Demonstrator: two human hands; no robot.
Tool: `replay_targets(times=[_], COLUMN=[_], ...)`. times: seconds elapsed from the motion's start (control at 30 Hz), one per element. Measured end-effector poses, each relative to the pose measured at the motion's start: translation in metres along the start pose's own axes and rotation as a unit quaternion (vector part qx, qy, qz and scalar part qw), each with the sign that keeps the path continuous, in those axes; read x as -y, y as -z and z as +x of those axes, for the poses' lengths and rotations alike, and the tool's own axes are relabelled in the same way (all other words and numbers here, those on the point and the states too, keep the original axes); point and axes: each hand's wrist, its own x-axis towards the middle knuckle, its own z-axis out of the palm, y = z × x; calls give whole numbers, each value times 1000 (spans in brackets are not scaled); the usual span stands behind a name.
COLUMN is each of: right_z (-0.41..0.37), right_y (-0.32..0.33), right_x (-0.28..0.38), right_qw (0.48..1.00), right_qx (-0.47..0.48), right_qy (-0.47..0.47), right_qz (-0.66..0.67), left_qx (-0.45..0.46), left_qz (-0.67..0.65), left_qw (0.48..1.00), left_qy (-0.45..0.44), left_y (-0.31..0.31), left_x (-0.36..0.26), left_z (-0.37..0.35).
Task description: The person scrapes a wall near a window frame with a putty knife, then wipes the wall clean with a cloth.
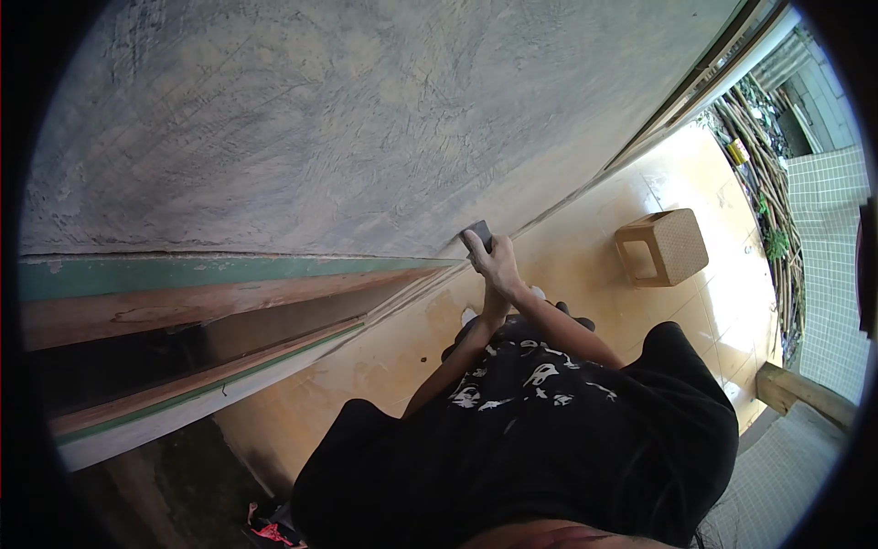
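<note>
A small dark grey block [479, 232] is pressed flat to the lower part of the rough grey plastered wall [366, 128]. My right hand [497, 265] holds the block, its fingers closed round it near the wall's bottom edge. Just below, my left hand [495, 306] is beside the right wrist, partly hidden by it; its fingers cannot be made out.
On the tiled floor [585, 238] to the right stands a woven-pattern brown stool [681, 247]. A green and brown door frame [229, 279] is at the left. Sticks [764, 183] lie beyond the floor's right edge, near a wooden post [796, 392].
</note>
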Motion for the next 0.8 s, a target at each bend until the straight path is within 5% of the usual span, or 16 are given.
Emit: replay_targets(times=[0.1, 0.47, 0.6, 0.7, 0.8], right_z=[-8, -7, -13, -3, -6], right_y=[0, 9, 14, 6, 4], right_x=[1, 18, 52, -1, 15], right_qw=[996, 997, 999, 995, 999], right_qx=[12, 28, 34, 44, 30], right_qy=[-58, -76, 8, -86, -43], right_qz=[72, -6, -15, 19, -1], left_qx=[-4, 1, 2, 2, 0], left_qz=[12, 22, 27, 26, 34], left_qw=[1000, 1000, 1000, 999, 999], left_qy=[-3, -18, -14, -24, -37], left_y=[7, -8, -19, -14, -14], left_x=[4, 15, 15, 28, 26], left_z=[-1, 23, 41, 33, 43])
